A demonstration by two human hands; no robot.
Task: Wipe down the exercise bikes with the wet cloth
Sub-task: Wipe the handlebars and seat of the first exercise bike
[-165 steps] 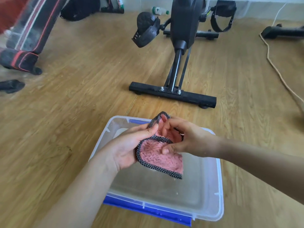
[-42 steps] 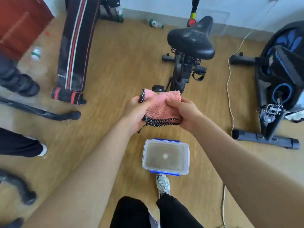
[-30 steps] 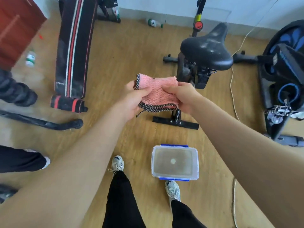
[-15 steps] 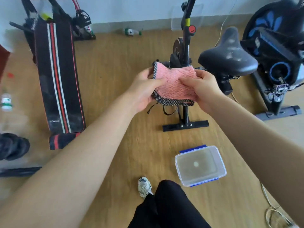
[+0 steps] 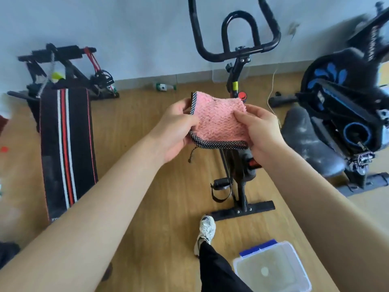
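1. The view has swung up from the water tub (image 5: 272, 268) on the floor to the black exercise bike (image 5: 235, 66).
2. Left hand (image 5: 174, 127) and right hand (image 5: 261, 131) both grip the folded pink cloth (image 5: 219, 121) in front of its frame.
3. Wetting looks done; wiping can begin.

Pale blue-grey painted wall (image 5: 126, 28) at back, grey skirting strip (image 5: 136, 82) along its foot. Light wooden plank floor (image 5: 130, 127), daylit. Black padded sit-up bench with red and white stripes (image 5: 65, 144) at left. Small green-labelled plastic bottle (image 5: 164, 87) lying against skirting. White cord (image 5: 273, 89) trailing down wall onto floor.
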